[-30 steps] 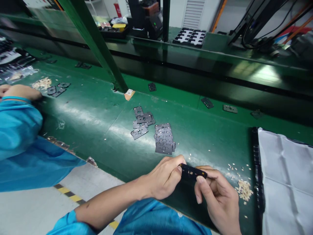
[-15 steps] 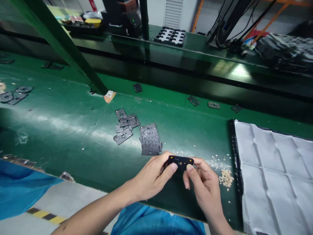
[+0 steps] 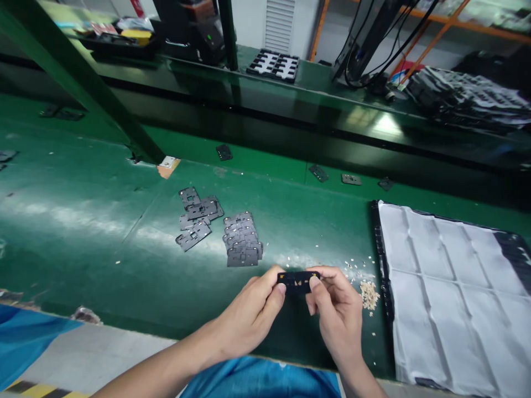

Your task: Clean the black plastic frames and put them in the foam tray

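A small black plate with cutouts and yellow marks at its upper corners [image 3: 296, 282] is held above the front of the green bench. My left hand [image 3: 253, 309] is closed on its left end, thumb on the near face. On the right end, my right hand [image 3: 338, 309] pinches it between thumb and fingers. Just beyond my left hand lies an overlapping row of similar dark plates [image 3: 243, 240]. A looser pile of such plates [image 3: 197, 215] lies to the left of that row. A heap of tiny beige pieces [image 3: 369, 295] sits right of my right hand, with several scattered around it.
A black tray covered by a whitish sheet [image 3: 448, 276] stands at the right. Single plates [image 3: 351, 179] lie along the back strip of the bench [image 3: 136, 265]. A green post [image 3: 95, 94] slants down at the left. Behind is a raised ledge with a black-and-white tray [image 3: 274, 65].
The view has shifted a little to the right, so the bench items appear farther left. Both hands still hold the plate, whose face is tilted slightly differently; my left thumb sits nearer its edge.
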A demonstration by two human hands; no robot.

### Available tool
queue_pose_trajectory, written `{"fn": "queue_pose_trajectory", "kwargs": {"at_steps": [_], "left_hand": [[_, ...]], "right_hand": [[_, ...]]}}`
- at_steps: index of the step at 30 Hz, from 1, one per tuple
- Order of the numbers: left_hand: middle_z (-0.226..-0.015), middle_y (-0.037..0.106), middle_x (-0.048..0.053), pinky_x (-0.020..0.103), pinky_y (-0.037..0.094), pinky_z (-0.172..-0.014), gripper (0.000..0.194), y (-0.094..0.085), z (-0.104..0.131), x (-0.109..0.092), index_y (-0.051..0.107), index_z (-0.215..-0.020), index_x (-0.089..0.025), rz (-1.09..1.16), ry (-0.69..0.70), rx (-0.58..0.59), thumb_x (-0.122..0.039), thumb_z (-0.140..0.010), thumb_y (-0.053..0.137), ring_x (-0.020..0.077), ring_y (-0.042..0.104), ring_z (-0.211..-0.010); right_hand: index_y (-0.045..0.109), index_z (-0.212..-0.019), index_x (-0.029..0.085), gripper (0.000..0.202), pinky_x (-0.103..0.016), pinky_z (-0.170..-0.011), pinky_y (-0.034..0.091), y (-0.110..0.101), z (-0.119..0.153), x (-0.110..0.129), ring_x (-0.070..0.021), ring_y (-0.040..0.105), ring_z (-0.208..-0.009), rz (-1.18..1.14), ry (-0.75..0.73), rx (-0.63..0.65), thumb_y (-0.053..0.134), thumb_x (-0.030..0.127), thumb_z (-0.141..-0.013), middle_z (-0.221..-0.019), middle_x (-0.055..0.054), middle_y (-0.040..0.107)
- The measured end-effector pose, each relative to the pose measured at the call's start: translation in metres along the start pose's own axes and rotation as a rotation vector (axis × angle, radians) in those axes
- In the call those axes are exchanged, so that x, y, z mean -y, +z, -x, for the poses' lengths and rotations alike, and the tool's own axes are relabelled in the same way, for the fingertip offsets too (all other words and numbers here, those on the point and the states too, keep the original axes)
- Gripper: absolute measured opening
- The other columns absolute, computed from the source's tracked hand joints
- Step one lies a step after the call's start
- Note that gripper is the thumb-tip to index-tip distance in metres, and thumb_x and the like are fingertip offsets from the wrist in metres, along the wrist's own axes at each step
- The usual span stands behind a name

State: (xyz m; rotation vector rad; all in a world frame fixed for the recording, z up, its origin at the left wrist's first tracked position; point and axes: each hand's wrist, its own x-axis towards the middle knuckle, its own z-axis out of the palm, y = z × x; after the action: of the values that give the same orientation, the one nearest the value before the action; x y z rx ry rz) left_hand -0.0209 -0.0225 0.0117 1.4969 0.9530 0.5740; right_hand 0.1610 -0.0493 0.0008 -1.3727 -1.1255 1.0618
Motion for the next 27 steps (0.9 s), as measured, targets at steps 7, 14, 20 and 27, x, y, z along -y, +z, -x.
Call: {"fn": "queue_pose_trajectory", "kwargs": {"at_steps": [7,14,20,27], "left_hand": [[-0.069,0.045,-0.005,0.029,0.034,-0.058,0.03,0.0059,0.001,0.0042,0.042,-0.092,-0.023,0.0,-0.064,-0.019,-0.041,-0.112,0.029,0.0146,0.042,-0.058],[-0.069,0.045,-0.005,0.03,0.033,-0.061,0.03,0.0034,0.0037,0.0025,0.043,-0.092,-0.023,-0.015,-0.072,-0.019,-0.041,-0.111,0.029,0.0154,0.043,-0.06],[-0.067,0.042,-0.006,0.031,0.03,-0.061,0.028,0.0002,0.0037,-0.0027,0.043,-0.09,-0.023,-0.03,-0.06,-0.017,-0.037,-0.111,0.03,0.0154,0.041,-0.06],[-0.064,0.041,-0.006,0.03,0.028,-0.057,0.029,0.0025,0.0027,-0.001,0.041,-0.085,-0.023,0.063,-0.006,-0.038,-0.034,-0.11,0.032,0.0139,0.037,-0.055]], "right_hand": [[0.069,-0.103,0.019,0.019,-0.019,-0.047,0.045,0.0014,0.0053,-0.0044,-0.0088,0.054,-0.046,-0.088,0.014,0.019,0.061,0.036,-0.107,-0.061,0.005,0.057],[0.07,-0.107,0.021,0.013,-0.018,-0.049,0.046,-0.0015,0.0059,-0.0064,-0.009,0.057,-0.046,-0.045,-0.004,0.047,0.063,0.032,-0.106,-0.056,0.006,0.058],[0.072,-0.099,0.021,0.012,-0.016,-0.044,0.043,0.0019,0.0031,-0.0071,-0.0061,0.055,-0.043,-0.097,-0.022,0.016,0.066,0.03,-0.104,-0.066,0.004,0.061],[0.069,-0.09,0.02,0.016,-0.016,-0.038,0.039,0.0019,0.0043,-0.0091,-0.0046,0.053,-0.04,-0.139,-0.023,-0.026,0.068,0.029,-0.103,-0.076,0.002,0.063]]}}
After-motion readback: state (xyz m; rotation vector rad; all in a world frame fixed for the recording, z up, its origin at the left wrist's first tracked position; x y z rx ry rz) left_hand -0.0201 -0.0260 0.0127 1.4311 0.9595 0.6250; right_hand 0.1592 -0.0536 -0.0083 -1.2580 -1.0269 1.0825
